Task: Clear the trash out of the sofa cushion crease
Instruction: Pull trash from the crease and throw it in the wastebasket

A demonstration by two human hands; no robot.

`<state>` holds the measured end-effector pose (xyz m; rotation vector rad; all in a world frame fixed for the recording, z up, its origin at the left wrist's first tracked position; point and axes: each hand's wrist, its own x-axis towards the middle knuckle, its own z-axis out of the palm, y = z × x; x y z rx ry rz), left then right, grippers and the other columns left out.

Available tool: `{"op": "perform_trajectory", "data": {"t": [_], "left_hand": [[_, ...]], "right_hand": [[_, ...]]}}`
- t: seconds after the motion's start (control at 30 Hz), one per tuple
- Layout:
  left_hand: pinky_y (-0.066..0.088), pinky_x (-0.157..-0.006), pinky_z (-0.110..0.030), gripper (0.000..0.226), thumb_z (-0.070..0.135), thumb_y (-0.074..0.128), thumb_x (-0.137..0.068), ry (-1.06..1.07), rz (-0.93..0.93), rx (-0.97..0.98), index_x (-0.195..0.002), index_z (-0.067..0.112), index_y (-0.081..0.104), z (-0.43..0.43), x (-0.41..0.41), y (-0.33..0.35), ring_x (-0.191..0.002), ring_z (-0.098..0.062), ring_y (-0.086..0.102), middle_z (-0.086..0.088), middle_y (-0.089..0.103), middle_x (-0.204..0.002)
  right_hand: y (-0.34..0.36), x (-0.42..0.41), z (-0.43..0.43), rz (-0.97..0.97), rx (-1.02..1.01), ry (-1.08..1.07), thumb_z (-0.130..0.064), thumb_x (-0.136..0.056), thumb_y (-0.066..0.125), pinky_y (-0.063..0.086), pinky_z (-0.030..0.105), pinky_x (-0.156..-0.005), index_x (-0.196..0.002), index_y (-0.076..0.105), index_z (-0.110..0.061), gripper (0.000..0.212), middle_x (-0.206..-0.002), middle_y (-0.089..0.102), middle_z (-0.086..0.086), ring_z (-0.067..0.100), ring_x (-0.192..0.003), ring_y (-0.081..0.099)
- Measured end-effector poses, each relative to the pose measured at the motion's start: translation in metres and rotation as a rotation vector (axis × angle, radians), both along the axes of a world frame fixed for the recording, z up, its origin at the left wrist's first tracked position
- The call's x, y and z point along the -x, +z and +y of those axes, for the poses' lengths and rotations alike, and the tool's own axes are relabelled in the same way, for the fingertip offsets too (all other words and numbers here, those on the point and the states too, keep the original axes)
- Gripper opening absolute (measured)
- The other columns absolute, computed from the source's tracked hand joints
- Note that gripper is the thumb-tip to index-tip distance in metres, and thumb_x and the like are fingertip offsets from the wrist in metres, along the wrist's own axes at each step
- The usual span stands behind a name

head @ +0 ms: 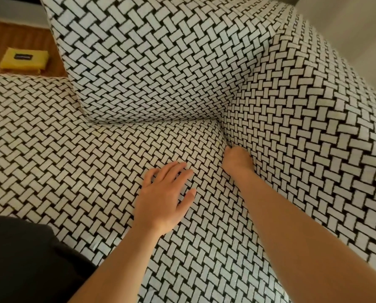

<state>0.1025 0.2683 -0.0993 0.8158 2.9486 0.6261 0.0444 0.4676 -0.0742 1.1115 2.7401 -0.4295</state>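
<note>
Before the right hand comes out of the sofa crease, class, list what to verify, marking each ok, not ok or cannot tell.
1. Right hand is in the crease: ok, fingers buried there.
2. Left hand lies flat on the seat cushion: ok.
3. Trash in the right hand's grip: cannot tell, fingers hidden.
4. Crease free of trash: cannot tell, its depth is hidden.
5. Bin in view for the trash: not ok, none shows.
</note>
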Motion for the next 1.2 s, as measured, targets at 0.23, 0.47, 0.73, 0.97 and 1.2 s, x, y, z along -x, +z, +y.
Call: {"op": "perform_trajectory", "data": {"t": [0.23, 0.47, 0.73, 0.97, 1.2], "left_hand": [[0.018, -0.111, -0.035, 0.053, 0.055, 0.018, -0.091, 0.004, 0.002, -0.012, -0.133, 0.033, 0.043, 0.0, 0.0, -0.001, -0.135, -0.006, 0.03, 0.014, 0.039, -0.143], [0.022, -0.11, -0.036, 0.054, 0.055, 0.019, -0.091, 0.002, 0.0, -0.029, -0.132, 0.031, 0.046, 0.0, 0.0, 0.0, -0.133, -0.006, 0.033, 0.014, 0.042, -0.141], [0.022, -0.11, -0.035, 0.053, 0.054, 0.02, -0.091, 0.009, -0.015, -0.056, -0.129, 0.031, 0.049, 0.0, 0.0, 0.0, -0.132, -0.007, 0.036, 0.013, 0.045, -0.139], [0.022, -0.109, -0.034, 0.055, 0.055, 0.019, -0.09, 0.017, -0.016, -0.082, -0.129, 0.032, 0.05, 0.0, 0.0, 0.0, -0.132, -0.006, 0.035, 0.014, 0.044, -0.139], [0.008, -0.113, -0.026, 0.062, 0.056, 0.009, -0.088, 0.036, -0.103, -0.214, -0.131, 0.034, 0.048, -0.001, -0.001, 0.004, -0.135, 0.002, 0.026, 0.018, 0.039, -0.143]], "right_hand": [[0.0, -0.005, -0.008, -0.065, -0.087, 0.038, -0.023, -0.099, 0.03, 0.045, 0.037, -0.075, -0.13, 0.034, -0.001, 0.038, -0.123, 0.05, 0.017, 0.032, -0.107, 0.053], [0.005, 0.002, -0.001, -0.355, -0.216, 0.356, -0.008, -0.091, 0.032, 0.044, 0.035, -0.075, -0.123, 0.048, -0.004, 0.035, -0.123, 0.049, 0.013, 0.029, -0.107, 0.05], [0.007, -0.006, -0.003, -0.274, -0.241, 0.34, -0.019, -0.098, 0.023, 0.044, 0.044, -0.087, -0.134, 0.032, -0.004, 0.04, -0.129, 0.041, 0.018, 0.036, -0.116, 0.044], [0.004, -0.042, -0.014, 0.042, -0.428, 0.437, -0.019, -0.099, 0.038, 0.043, 0.025, -0.05, -0.104, 0.052, -0.006, 0.02, -0.08, 0.062, 0.005, 0.019, -0.066, 0.06], [-0.011, -0.087, -0.052, 0.378, -0.164, 0.449, -0.029, -0.097, 0.042, 0.02, 0.017, -0.038, -0.079, 0.059, -0.014, 0.029, -0.047, 0.047, -0.005, 0.014, -0.036, 0.04]]}}
